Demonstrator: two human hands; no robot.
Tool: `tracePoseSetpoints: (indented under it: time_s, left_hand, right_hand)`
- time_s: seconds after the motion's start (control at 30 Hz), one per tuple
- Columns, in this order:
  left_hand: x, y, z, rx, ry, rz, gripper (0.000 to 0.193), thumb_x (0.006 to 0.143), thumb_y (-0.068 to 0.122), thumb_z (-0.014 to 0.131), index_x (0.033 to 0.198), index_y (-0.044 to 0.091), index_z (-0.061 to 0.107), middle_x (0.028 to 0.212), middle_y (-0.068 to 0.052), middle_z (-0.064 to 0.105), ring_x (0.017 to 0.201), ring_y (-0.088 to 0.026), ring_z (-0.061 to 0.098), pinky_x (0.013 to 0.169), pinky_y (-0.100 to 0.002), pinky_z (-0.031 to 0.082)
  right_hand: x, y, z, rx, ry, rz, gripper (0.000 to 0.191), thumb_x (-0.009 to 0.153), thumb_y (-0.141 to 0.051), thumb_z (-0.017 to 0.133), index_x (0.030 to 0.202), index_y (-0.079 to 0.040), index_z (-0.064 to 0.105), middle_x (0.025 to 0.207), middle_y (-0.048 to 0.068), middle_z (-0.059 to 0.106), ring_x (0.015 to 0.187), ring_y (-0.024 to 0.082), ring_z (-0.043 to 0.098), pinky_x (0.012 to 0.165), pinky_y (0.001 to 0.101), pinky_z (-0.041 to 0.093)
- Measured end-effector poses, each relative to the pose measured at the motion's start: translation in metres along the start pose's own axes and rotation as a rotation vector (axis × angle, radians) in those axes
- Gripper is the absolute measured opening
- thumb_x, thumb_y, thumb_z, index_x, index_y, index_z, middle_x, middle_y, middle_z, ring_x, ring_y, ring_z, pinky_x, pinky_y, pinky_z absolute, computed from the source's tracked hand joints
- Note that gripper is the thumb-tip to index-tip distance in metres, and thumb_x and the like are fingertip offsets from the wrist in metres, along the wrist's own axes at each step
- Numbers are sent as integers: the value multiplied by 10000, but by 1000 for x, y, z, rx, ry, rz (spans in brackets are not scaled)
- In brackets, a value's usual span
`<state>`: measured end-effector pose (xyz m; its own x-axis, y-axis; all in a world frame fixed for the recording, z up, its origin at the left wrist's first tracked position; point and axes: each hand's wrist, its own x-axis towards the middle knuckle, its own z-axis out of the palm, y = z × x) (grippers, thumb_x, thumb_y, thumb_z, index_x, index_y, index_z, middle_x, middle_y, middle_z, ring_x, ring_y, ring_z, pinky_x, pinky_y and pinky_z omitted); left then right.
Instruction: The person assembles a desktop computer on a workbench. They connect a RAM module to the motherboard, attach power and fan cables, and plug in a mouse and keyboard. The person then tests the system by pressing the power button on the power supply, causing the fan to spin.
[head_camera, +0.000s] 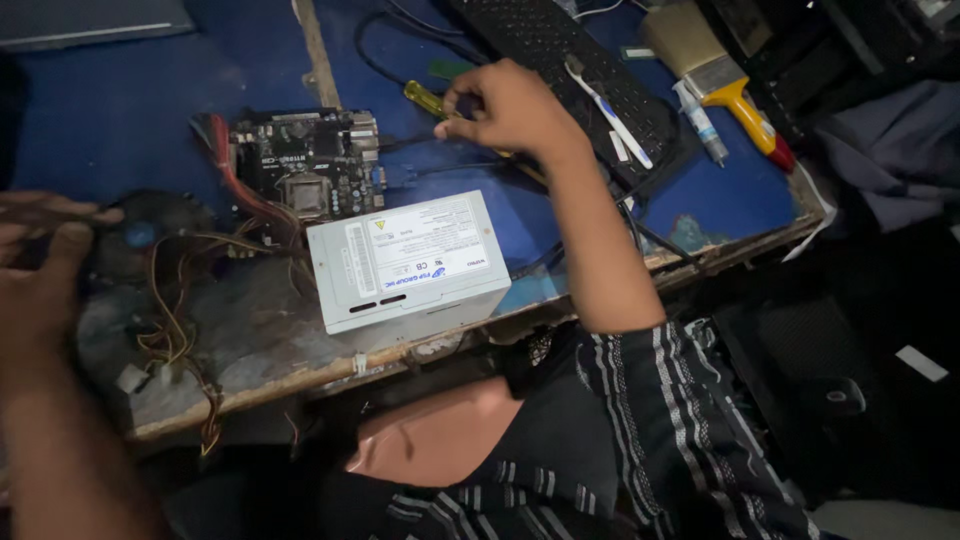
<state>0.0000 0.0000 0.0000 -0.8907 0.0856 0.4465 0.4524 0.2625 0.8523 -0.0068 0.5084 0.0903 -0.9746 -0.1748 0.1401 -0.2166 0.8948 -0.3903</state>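
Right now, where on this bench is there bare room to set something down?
Bare blue top lies left of the motherboard, and a smaller patch between the right hand and the power supply. The wires by the left hand and the keyboard corner are crowded.

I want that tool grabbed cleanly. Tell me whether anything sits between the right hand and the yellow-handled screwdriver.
Nothing does: the right hand is already at the yellow-handled screwdriver, fingers on its shaft end, with only black cables lying beside it.
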Motion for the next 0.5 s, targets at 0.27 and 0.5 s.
tracePoseSetpoints:
  time_s: [0.27,0.5]
  left_hand:
    - [8,29,8,371,54,372,232,1153,146,715,1062,-67,709,1041,-164,724,1022,-253,652,971,-375,517]
    - [10,19,-8,586,296,416,249,1167,212,641,1095,-17,706,1078,-127,702,1060,-218,687,946,-338,536]
  right_hand:
    - [6,31,10,-69,245,-229,141,882,-208,739,991,-134,791,849,123,748,780,340,717,701,458,549]
    - [3,23,2,-144,274,-141,138,925,-193,725,1017,-110,785,856,169,729,809,375,703,721,482,537]
